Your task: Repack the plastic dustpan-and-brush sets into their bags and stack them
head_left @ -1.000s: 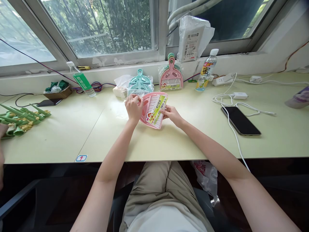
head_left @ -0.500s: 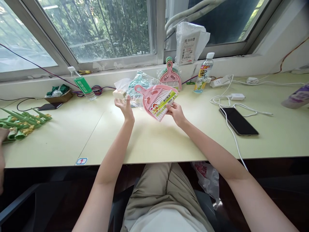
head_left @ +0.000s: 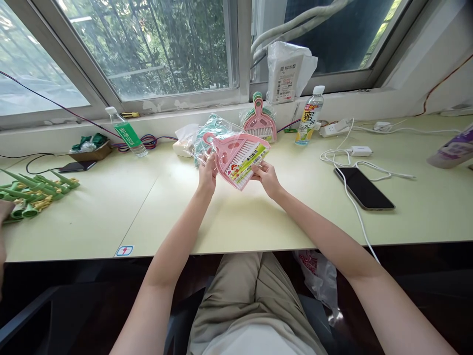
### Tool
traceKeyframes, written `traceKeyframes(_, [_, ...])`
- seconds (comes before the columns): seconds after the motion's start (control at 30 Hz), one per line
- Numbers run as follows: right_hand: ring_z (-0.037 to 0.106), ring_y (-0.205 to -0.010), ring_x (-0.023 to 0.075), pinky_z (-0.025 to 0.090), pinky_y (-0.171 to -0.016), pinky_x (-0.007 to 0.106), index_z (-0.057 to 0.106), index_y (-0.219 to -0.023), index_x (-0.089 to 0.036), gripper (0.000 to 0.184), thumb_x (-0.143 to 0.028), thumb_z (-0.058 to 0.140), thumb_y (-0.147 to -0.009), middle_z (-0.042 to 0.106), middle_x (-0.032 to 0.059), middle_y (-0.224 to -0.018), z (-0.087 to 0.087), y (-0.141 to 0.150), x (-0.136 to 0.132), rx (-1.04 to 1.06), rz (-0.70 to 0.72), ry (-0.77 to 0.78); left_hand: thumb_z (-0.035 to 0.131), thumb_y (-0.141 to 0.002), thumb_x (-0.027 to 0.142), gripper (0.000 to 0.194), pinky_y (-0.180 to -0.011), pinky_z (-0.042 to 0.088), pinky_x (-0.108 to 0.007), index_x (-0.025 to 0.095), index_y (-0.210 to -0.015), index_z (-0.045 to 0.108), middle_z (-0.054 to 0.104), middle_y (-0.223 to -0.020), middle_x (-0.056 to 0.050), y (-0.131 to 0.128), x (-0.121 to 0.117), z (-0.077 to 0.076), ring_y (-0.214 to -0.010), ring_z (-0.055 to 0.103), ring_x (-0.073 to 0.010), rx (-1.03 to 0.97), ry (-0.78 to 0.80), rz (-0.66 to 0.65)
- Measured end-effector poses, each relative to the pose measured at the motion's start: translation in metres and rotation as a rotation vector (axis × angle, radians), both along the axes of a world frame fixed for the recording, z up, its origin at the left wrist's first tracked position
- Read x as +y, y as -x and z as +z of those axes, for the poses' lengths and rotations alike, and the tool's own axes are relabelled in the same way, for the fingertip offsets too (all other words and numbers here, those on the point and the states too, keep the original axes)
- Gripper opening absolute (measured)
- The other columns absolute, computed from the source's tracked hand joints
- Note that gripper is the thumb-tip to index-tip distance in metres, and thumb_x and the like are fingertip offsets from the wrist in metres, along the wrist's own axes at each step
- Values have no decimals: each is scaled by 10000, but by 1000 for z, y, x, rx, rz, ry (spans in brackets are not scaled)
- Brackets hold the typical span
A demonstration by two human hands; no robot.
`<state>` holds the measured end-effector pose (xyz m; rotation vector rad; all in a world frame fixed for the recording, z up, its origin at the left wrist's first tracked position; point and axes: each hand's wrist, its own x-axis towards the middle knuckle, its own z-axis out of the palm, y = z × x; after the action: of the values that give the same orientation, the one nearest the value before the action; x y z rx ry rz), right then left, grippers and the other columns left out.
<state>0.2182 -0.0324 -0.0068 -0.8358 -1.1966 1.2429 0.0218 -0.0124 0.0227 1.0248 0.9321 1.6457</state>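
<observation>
A pink dustpan and brush set (head_left: 232, 157), wrapped in clear plastic with a green and yellow label, is held tilted above the table. My right hand (head_left: 266, 178) pinches its lower right edge beside the label. On the opposite side my left hand (head_left: 208, 172) closes on the wrapper near the handle; its fingertips are partly behind the plastic. Behind the held set lies a blue-green wrapped set (head_left: 212, 129), partly covered. Another pink dustpan set (head_left: 260, 123), with green ones behind it, leans against the wall.
A green-labelled bottle (head_left: 127, 132) and a yellow-labelled bottle (head_left: 309, 116) stand along the back. At right a phone (head_left: 364, 188) lies among white cables. Green plant-like pieces (head_left: 35, 192) sit at far left by another person's hand (head_left: 4, 209). A tissue pack (head_left: 286, 74) rests on the sill.
My left hand has moved right and closed on the wrapped pink set near its handle; before, it was open beside it. My right hand keeps its hold.
</observation>
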Motion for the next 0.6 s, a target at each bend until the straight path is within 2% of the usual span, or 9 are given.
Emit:
traceKeyframes(0.2, [712,-1001,266,600,-921,468,632,-970,-204,574,-608,839,-620,755,65,-982,4,2,-4,82,-18,8,710,-825,422,377,-1034,529,-363,199,-1123,652,719,-1174,-73,-11,-3,-6,-1195,645,-247,-13,-12,-173])
traceKeyframes(0.4, [715,-1012,277,585,-964,494,673,-937,-206,511,-555,864,-617,763,57,-965,6,1,-3,220,-62,0,746,-803,427,438,-1063,506,-383,189,-1158,653,739,-1131,-67,-27,-14,-10,-1183,649,-249,-74,72,-362])
traceKeyframes(0.6, [709,-1047,284,575,-985,503,676,-912,-208,428,-477,875,-645,765,58,-968,6,-2,1,267,-72,15,752,-802,396,438,-1053,508,-395,200,-1183,657,720,-1192,-68,-38,-26,-11,-1193,640,-255,-48,68,-449])
